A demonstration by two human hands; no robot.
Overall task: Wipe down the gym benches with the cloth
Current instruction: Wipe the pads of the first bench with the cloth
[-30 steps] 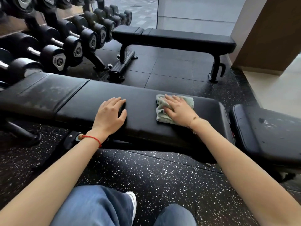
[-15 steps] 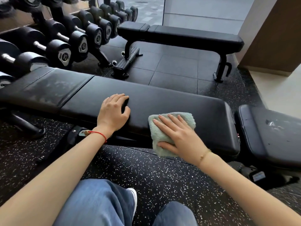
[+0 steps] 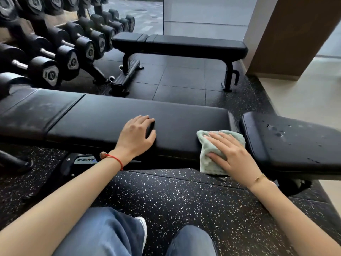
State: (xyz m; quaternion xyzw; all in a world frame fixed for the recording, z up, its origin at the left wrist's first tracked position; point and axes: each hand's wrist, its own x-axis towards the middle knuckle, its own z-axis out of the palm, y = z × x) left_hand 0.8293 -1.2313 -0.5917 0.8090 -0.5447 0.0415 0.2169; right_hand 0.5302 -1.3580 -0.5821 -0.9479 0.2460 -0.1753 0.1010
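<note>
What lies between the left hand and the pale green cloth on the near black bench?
Only bare black padded bench top separates the left hand from the pale green cloth, in the head view.

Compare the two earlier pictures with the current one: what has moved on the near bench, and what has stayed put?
The right hand has slid the green cloth from the top of the near bench pad down over its front edge, then rightward to the pad's right end, fingers flat on it throughout. The left hand stays resting on the pad; nothing was picked up or let go.
</note>
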